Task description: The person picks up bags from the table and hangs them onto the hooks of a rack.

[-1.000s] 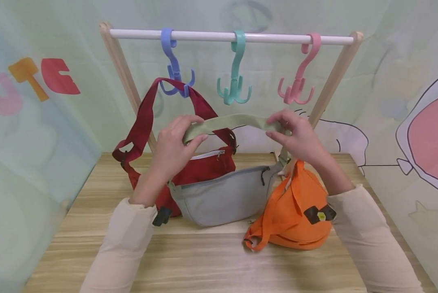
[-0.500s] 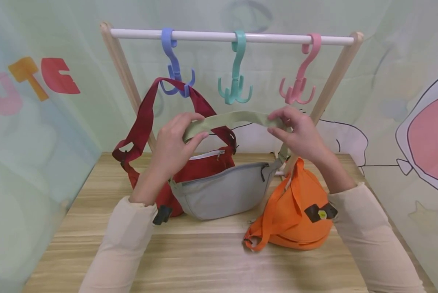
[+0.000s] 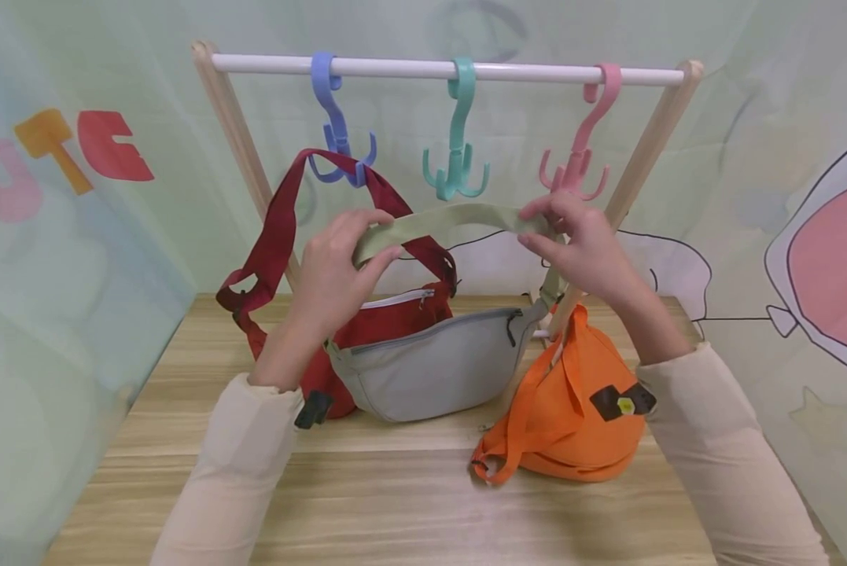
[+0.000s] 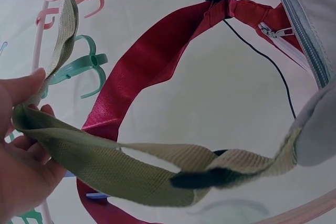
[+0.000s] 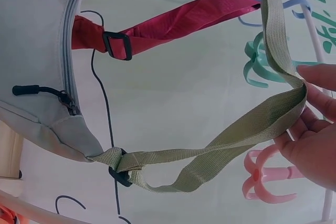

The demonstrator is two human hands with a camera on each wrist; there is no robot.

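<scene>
As fingers hold strap, sleeves, head-view only

Gray bag, upright, green strap arched above

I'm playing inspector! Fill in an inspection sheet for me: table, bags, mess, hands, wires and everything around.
Surface: wood-grain table, orange bag resting toward the right.
Bags: gray bag held by its green strap; red bag behind it, red strap looped on the blue hook.
Clutter: nothing seen.
Hands: left hand and right hand each pinch the green strap.
Cables: nothing seen; thin black lines look drawn on the backdrop.
Surroundings: rack; teal hook and pink hook hold no bag.
</scene>
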